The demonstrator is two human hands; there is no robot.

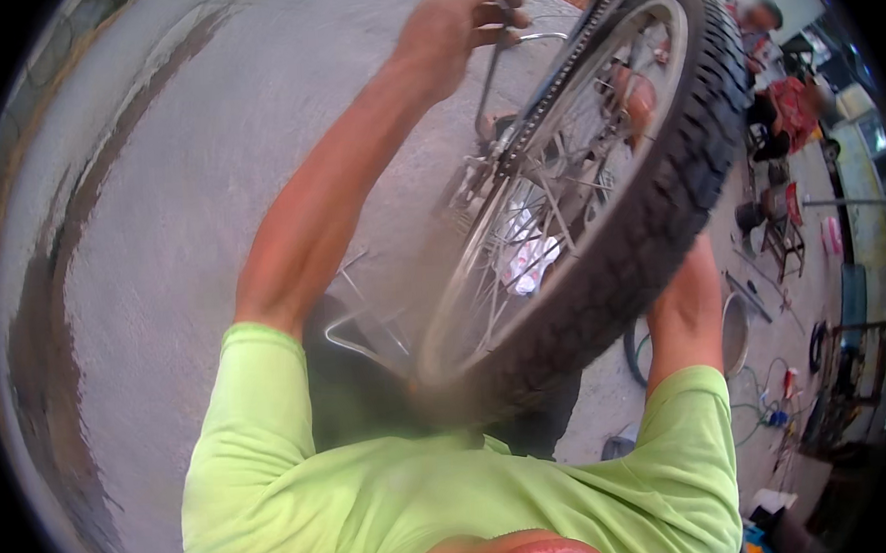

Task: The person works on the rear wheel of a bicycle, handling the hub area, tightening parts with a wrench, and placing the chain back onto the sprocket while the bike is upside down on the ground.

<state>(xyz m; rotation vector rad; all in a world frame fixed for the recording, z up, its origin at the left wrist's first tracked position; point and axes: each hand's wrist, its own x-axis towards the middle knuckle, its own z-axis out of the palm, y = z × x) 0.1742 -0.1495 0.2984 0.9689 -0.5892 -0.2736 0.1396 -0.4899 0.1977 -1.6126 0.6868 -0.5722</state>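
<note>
A bicycle wheel with a knobbly black tyre (692, 153) and a pale rim stands tilted in front of me, its lower part smeared by motion. Along its left side runs the chain (564, 70), down to the sprocket area near the hub. My left hand (465, 25) is up beyond the chain's left side, its fingers curled round a thin dark rod (493, 79); what the rod belongs to is unclear. Behind the tyre passes my right arm, and part of my right hand (637, 98) shows through the spokes, its fingers hidden.
Grey concrete floor (178, 190) spreads to the left. At the right are seated people (795, 108), a small stool (784, 244), a bucket (734, 331), tools and coiled hoses (770, 400). A white and red bag or paper (532, 262) shows through the spokes.
</note>
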